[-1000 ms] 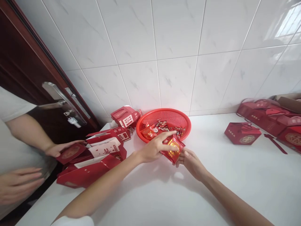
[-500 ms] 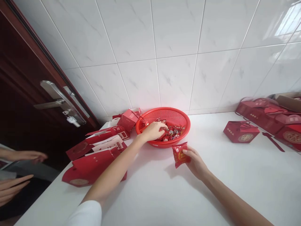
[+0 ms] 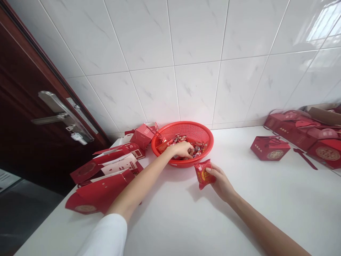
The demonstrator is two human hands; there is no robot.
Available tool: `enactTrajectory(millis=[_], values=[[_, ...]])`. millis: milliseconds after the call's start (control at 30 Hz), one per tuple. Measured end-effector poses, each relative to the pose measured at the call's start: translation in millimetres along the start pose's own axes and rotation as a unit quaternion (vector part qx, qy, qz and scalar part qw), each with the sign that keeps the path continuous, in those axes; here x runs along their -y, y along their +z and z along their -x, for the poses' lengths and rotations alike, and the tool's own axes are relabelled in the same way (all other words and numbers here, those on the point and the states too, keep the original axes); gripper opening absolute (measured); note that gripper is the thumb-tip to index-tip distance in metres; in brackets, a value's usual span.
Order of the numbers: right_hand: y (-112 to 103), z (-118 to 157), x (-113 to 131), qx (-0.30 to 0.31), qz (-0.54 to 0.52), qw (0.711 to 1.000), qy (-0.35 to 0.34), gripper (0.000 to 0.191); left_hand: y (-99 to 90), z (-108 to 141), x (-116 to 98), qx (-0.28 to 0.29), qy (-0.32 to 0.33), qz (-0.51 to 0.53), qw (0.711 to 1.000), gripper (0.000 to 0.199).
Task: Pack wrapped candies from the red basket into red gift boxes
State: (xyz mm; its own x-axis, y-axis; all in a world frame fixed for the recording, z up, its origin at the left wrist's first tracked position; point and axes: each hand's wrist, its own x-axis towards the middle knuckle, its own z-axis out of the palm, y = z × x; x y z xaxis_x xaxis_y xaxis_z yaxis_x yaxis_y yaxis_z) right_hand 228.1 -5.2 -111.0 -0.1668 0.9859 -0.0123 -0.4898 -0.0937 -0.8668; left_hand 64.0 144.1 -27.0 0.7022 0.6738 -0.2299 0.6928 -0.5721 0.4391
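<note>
My left hand [image 3: 183,149] reaches into a red plastic colander [image 3: 198,128] standing against the wall. Its fingers curl down among several small wrapped candies [image 3: 198,150], and the fingertips are partly hidden; I cannot make out what they grip. Over the table, just in front of the colander, my right hand [image 3: 222,181] is closed on a red snack packet [image 3: 203,173] with gold print, pinched at its right side between thumb and fingers.
Several open red gift boxes [image 3: 102,193] stand at left beside my forearm. A closed red gift box [image 3: 270,148] sits on the right, with more boxes [image 3: 301,129] and a red ribbon strip [image 3: 305,159] beyond it. A dark door [image 3: 23,106] with keys borders the table's left.
My left hand has moved right and slightly down inside the colander. My right hand still holds the packet in nearly the same place. Another person's hands at the far left have left view.
</note>
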Motion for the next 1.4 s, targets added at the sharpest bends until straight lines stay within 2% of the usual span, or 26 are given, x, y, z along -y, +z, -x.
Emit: enactTrajectory(millis=[67, 167, 267, 333, 400, 467, 533, 633, 767, 933, 1100, 1233, 1333, 1400], values=[[0.7, 0.5, 1.2, 0.001, 0.0, 1.0, -0.001, 0.028, -0.4, 5.9, 4.7, -0.021, 0.007, 0.042, 0.999, 0.008], [2.5, 1.8, 3.2, 0.005, -0.004, 1.0, -0.001, 0.03, -1.6, 17.1, 10.5, -0.092, 0.021, 0.11, 0.989, 0.005], [4.1, 2.9, 5.0, 0.014, -0.009, 1.0, 0.001, 0.031, -3.0, 30.9, 13.1, -0.177, 0.04, 0.17, 0.968, 0.021], [4.7, 3.3, 5.7, 0.02, -0.01, 1.0, 0.004, 0.033, -3.1, 41.4, 12.2, -0.217, 0.059, 0.239, 0.945, 0.03], [5.1, 3.5, 6.0, 0.02, -0.011, 1.0, 0.011, 0.035, -1.6, 52.5, 8.7, -0.228, 0.082, 0.33, 0.912, 0.039], [5.5, 3.7, 5.8, 0.017, -0.011, 1.0, 0.023, 0.037, 1.6, 63.1, 3.1, -0.216, 0.094, 0.4, 0.886, 0.047], [6.0, 3.8, 5.5, 0.014, -0.011, 0.999, 0.036, 0.038, 6.6, 71.9, -3.6, -0.206, 0.091, 0.422, 0.878, 0.051], [7.4, 4.2, 5.5, 0.018, -0.016, 0.999, 0.036, 0.04, 17.1, 80.3, -12.8, -0.19, 0.082, 0.433, 0.877, 0.052], [9.4, 5.6, 7.2, 0.034, -0.015, 0.999, 0.014, 0.044, 32.7, 83.5, -18.5, -0.133, 0.082, 0.435, 0.887, 0.049], [10.3, 8.2, 8.6, 0.047, 0.007, 0.999, -0.002, 0.049, 42.7, 83.2, -19.1, -0.138, 0.058, 0.398, 0.905, 0.046], [11.5, 8.5, 7.0, 0.039, 0.019, 0.999, -0.01, 0.051, 44.6, 85.9, -24.7, -0.143, 0.035, 0.326, 0.934, 0.042], [11.6, 7.5, 5.5, 0.029, 0.031, 0.999, -0.012, 0.049, 43.5, 88.9, -29.6, -0.12, 0.043, 0.293, 0.948, 0.041], [10.4, 7.2, 5.7, 0.03, 0.039, 0.999, -0.008, 0.045, 34.8, 86.2, -27.7, -0.119, 0.069, 0.306, 0.942, 0.044], [9.4, 7.4, 6.1, 0.037, 0.045, 0.998, -0.006, 0.043, 24.5, 78.4, -23.3, -0.161, 0.081, 0.318, 0.931, 0.041]])
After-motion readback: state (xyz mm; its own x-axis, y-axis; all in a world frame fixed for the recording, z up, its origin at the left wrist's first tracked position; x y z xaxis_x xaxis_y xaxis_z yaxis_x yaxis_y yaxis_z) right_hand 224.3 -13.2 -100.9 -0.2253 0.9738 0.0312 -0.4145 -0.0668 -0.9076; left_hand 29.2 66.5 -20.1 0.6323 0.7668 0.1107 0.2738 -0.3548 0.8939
